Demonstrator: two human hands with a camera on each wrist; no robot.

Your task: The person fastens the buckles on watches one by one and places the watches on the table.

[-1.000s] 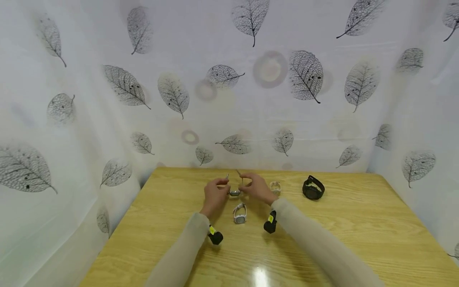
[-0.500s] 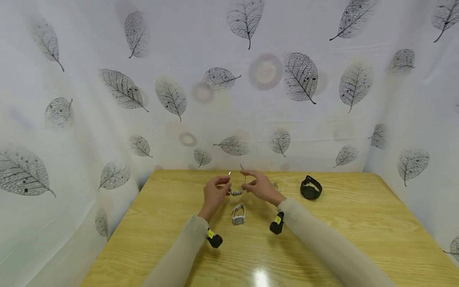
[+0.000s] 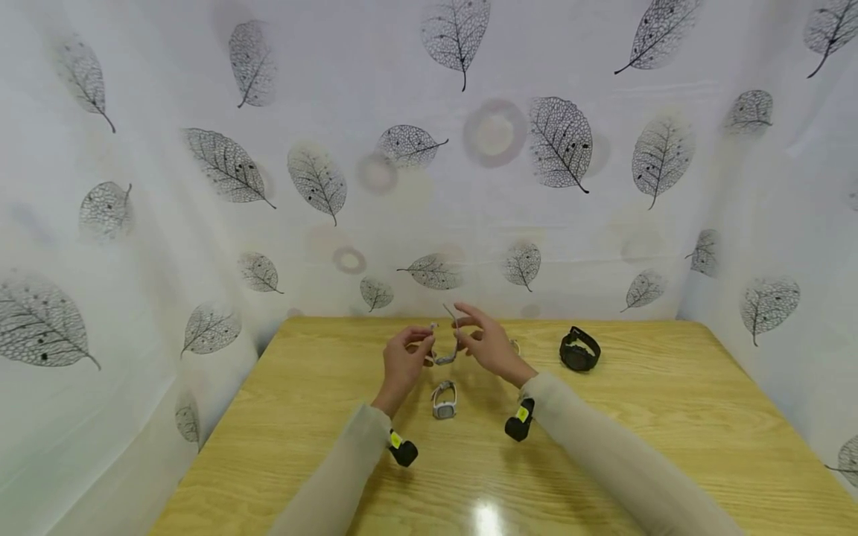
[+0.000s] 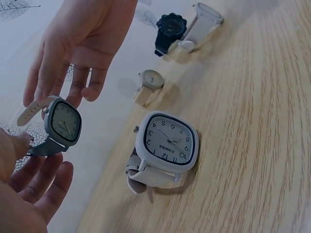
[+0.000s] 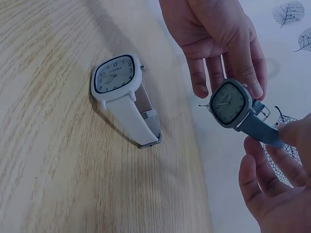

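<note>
A grey-blue square-faced wristwatch hangs between both hands, its face below and its two strap ends raised. My left hand pinches the buckle end between thumb and fingers. The longer strap end, with holes, is held by my right hand between thumb and fingers, as the right wrist view shows the watch just beyond them. Nearer the body, a white square watch with its strap buckled into a loop lies on the table, touched by neither hand.
On the wooden table, a black watch lies to the right. A small pale-strapped watch and another white watch show in the left wrist view. A leaf-printed curtain hangs behind the table's far edge.
Both hands have risen slightly with the watch. My right hand's fingers have spread more, and the head view has turned a little.
</note>
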